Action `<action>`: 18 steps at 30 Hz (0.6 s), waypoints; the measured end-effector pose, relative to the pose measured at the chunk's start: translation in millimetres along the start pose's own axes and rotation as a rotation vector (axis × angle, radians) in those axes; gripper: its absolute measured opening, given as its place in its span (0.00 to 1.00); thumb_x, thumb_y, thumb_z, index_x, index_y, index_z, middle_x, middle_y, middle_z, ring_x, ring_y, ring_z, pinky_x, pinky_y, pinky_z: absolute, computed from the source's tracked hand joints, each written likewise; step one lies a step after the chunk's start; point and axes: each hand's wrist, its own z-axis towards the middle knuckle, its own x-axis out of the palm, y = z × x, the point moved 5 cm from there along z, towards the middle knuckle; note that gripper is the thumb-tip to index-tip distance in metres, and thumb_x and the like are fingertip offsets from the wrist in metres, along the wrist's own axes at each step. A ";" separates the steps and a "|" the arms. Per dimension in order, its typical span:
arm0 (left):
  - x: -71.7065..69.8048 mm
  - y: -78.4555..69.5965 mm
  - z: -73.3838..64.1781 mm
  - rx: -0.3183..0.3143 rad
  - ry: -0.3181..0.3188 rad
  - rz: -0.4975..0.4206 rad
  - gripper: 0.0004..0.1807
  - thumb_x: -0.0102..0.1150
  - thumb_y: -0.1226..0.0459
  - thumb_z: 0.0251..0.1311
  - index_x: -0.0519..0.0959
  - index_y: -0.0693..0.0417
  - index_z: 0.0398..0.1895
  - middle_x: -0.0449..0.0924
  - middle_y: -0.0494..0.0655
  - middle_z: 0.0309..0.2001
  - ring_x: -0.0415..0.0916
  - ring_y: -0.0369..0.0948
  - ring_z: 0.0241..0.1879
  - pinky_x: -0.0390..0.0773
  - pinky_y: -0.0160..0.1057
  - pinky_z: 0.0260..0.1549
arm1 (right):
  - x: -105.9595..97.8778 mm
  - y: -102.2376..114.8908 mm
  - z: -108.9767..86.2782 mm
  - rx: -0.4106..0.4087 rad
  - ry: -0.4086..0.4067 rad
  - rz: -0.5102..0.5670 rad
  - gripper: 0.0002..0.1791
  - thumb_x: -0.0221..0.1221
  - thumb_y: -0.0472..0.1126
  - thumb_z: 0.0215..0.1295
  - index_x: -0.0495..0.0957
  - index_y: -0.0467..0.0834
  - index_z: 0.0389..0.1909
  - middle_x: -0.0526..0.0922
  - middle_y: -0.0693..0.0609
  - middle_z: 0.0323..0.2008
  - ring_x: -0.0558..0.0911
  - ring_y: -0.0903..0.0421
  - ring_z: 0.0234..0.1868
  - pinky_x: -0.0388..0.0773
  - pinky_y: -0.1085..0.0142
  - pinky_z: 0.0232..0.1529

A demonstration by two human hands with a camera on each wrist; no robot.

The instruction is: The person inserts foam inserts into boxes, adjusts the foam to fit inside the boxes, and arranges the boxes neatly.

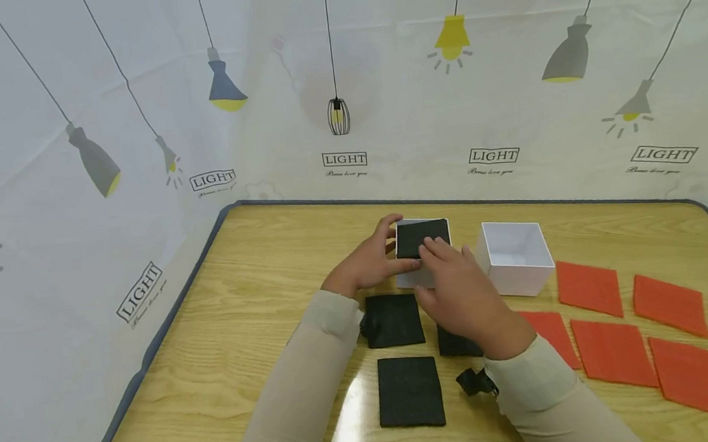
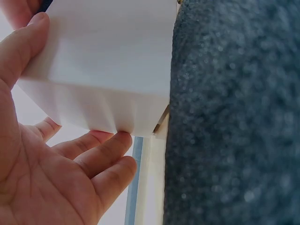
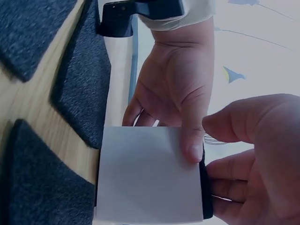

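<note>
My left hand grips the white box between thumb and fingers while my right hand, fingers loosely extended and thumb apart, touches the black square at its mouth, just proud of the rim in the right wrist view. Reads as the seating step to me; next move calls for even fingertip pressure, box braced. Only text: "LIGHT" prints on the wall sheet, script below ending "love you", first word illegible.
</note>
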 end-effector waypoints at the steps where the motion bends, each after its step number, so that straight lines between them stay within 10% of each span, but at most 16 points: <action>1: 0.0 0.3 -0.1 0.001 0.001 0.001 0.56 0.71 0.51 0.68 0.41 0.39 0.87 0.49 0.58 0.84 0.53 0.55 0.82 0.64 0.57 0.75 | 0.7 0.2 0.0 0.000 0.009 -0.003 0.36 0.66 0.44 0.71 0.69 0.30 0.74 0.68 0.35 0.77 0.64 0.38 0.80 0.55 0.30 0.75; 18: -0.1 1.6 0.9 0.003 -0.008 0.033 0.56 0.70 0.50 0.68 0.41 0.39 0.87 0.50 0.59 0.84 0.53 0.54 0.83 0.64 0.57 0.75 | 12.9 -10.9 6.6 0.021 0.047 0.020 0.40 0.68 0.46 0.69 0.67 0.32 0.76 0.67 0.37 0.78 0.64 0.38 0.80 0.54 0.31 0.76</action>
